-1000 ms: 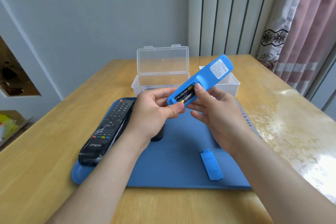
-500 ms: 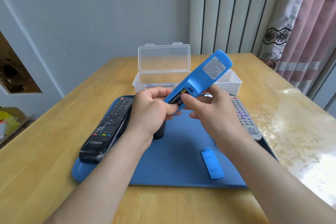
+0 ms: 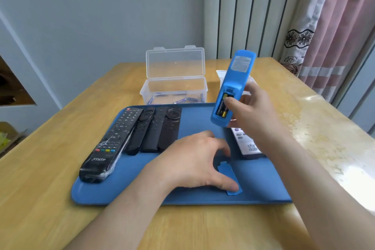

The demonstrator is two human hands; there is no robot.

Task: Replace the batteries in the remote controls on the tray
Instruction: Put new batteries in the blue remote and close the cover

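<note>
1. Two bare hands work over a blue tray point(image 3: 121, 195) that lies on the wooden worktop point(image 3: 50, 148), seen from the head camera.
2. The right hand point(image 3: 251, 111) grips the blue remote point(image 3: 233, 87) above the tray's far right part. The remote is tilted up with its back to the camera, the fingers are wrapped behind it, and the thumb presses on the batteries point(image 3: 222, 107) in the open compartment.
3. The left hand point(image 3: 194, 162) is low over the tray's near middle. Its thumb touches the near end of the blue battery cover point(image 3: 230, 176), which lies flat on the tray. Bent fingers arch over the far end, but I cannot tell whether they pinch it.
4. On the tray's left, a large TNTF remote point(image 3: 109, 146) in clear wrap lies beside three slim black remotes point(image 3: 156, 130). A white remote point(image 3: 247, 146) lies at the right, partly under the right forearm.
5. Beyond the tray stands a clear plastic box point(image 3: 174, 87) with its lid up and spare batteries point(image 3: 182, 100) inside.
</note>
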